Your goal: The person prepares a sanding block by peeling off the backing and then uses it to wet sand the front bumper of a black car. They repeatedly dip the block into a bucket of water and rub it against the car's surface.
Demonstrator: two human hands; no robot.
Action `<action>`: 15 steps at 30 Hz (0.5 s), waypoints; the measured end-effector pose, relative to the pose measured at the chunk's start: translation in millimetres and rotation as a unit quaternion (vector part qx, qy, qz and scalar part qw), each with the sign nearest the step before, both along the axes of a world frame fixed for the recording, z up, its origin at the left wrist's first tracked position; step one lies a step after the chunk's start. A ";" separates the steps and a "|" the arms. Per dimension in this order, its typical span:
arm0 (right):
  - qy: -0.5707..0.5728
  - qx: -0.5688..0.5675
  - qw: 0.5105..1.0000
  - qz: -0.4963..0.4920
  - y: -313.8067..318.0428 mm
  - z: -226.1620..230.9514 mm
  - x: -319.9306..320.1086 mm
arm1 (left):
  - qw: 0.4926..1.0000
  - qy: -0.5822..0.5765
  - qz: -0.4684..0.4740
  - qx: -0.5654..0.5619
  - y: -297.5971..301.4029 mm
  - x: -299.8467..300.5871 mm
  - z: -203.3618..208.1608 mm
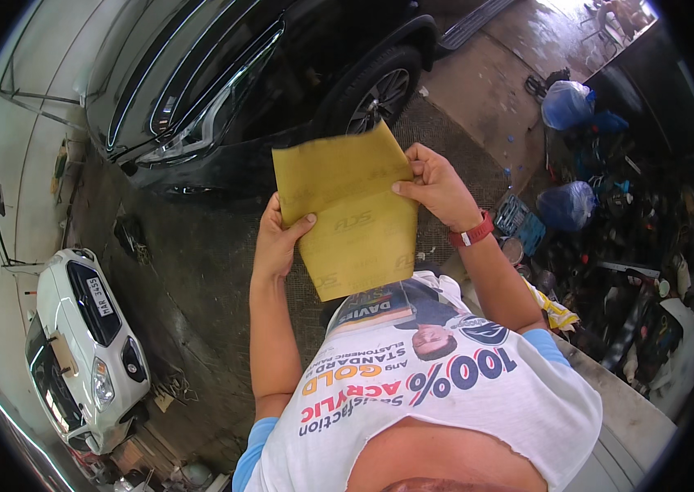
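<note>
A yellow sheet of sandpaper (pixel 363 242) with printing on its face spans the space between my two hands, in front of my chest. It has a crease across its upper part, and the top portion tilts away. My left hand (pixel 279 232) pinches its left edge, thumb on the near face. On the opposite edge my right hand (pixel 439 187) grips near the crease, with the thumb on the near face and the fingers curled. A red band (pixel 473 230) circles my right wrist.
A black car (pixel 281 90) stands ahead, its front wheel (pixel 379 90) beyond the sheet. A white car (pixel 88 353) is at left. To the right lie blue bags (pixel 568 205), a blue tool case (pixel 519 221) and piled dark clutter. A pale ledge (pixel 625 402) runs at lower right.
</note>
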State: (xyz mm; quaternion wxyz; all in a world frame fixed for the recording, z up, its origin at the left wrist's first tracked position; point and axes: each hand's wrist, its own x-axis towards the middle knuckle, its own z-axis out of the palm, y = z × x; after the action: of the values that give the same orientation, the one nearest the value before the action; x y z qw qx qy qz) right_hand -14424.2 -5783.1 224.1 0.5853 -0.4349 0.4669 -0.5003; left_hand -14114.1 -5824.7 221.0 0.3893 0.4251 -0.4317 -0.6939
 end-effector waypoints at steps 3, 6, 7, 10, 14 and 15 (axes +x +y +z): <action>-0.063 0.002 0.998 -0.006 0.3 -5.1 0.4 | 0.999 0.038 -0.002 0.020 2.1 -0.3 2.0; -0.098 0.021 0.995 0.003 3.6 -2.7 3.8 | 0.997 0.026 -0.040 0.057 0.7 14.4 -8.7; -0.108 0.023 0.994 0.015 4.4 -6.7 1.3 | 0.997 0.024 -0.061 0.049 1.6 14.9 -7.0; -0.125 0.012 0.991 0.040 5.2 -10.2 -1.5 | 0.988 0.041 -0.148 -0.011 3.8 18.3 3.9; -0.093 -0.066 0.990 0.084 2.5 6.7 -6.3 | 0.959 0.122 -0.256 -0.025 -0.2 23.5 20.7; -0.080 -0.088 0.987 0.107 -0.2 11.8 -8.4 | 0.965 0.086 -0.246 -0.010 -3.2 22.9 24.3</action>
State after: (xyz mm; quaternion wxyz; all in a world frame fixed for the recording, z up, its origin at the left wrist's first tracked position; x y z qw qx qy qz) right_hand -14432.6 -5783.3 235.9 0.6302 -0.4907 0.3231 -0.5076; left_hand -14091.2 -5827.9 245.3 0.2461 0.2406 -0.4950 -0.7978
